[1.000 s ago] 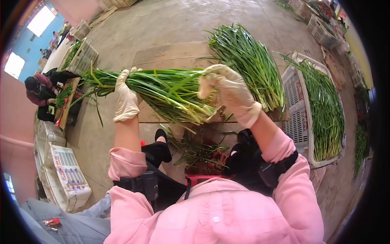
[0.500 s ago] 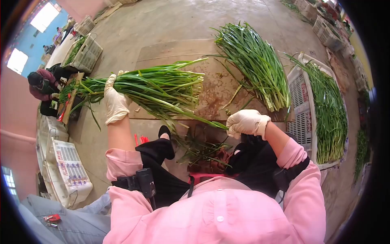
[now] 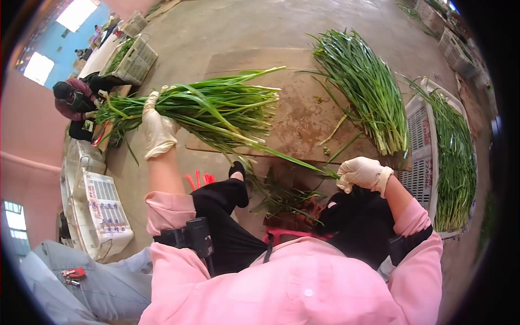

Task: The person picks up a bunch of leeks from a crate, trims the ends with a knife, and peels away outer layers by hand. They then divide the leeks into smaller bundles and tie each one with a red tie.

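Observation:
My left hand (image 3: 157, 127), in a pale glove, is wrapped round a bunch of long green stalks (image 3: 216, 108). Their cut pale ends point right, over the brown board (image 3: 298, 116). My right hand (image 3: 364, 174), also gloved, is closed on the end of a long green leaf (image 3: 292, 158) that stretches from the lower side of the bunch. Beyond my right hand, a larger pile of green stalks (image 3: 365, 86) lies on the right part of the board.
A white crate (image 3: 424, 146) filled with stalks stands at the right. Loose leaves (image 3: 287, 197) lie below the board between my legs. White crates (image 3: 105, 211) stand at the left. Another person (image 3: 70, 100) sits at the upper left. Someone's grey-clad leg (image 3: 92, 287) is at the lower left.
My right hand has moved right and slightly down, drawing the leaf farther from the bunch. My left hand still holds the bunch. The whole view has shifted, with the surroundings farther right.

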Action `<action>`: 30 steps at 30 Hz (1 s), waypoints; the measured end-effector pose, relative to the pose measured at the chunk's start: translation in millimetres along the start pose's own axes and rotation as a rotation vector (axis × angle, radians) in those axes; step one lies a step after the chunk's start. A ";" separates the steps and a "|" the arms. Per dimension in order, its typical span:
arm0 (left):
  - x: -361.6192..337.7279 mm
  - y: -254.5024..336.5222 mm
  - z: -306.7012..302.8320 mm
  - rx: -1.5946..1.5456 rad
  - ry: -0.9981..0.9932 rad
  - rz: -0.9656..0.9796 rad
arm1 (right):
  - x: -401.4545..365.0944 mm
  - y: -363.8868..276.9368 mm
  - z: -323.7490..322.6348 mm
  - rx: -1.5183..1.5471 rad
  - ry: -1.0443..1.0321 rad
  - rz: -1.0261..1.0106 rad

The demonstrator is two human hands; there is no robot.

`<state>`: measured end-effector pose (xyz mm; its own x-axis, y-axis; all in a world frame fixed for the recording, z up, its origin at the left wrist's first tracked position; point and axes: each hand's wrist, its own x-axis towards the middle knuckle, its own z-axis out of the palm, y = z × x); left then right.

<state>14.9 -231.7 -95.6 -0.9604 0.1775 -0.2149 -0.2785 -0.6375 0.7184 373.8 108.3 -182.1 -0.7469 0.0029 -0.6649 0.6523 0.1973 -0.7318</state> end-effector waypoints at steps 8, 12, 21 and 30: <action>-1.2 31.3 -1.1 -0.056 0.082 0.097 | -6.8 16.7 -15.0 -0.691 -0.046 0.158; -0.6 41.2 0.2 -0.099 0.056 0.062 | -6.9 -6.7 0.0 -1.005 0.049 -0.193; -17.9 0.5 35.5 -0.168 0.067 -0.053 | 8.0 -122.5 61.9 -0.288 0.451 -0.771; -31.5 -29.8 52.8 -0.126 -0.034 -0.082 | 34.4 -129.6 70.4 -0.121 0.406 -0.701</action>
<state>53.0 -178.7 -75.4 -0.9349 0.2565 -0.2454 -0.3545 -0.7083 0.6104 272.7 13.9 -120.6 -0.9797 0.1898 0.0645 0.0149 0.3900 -0.9207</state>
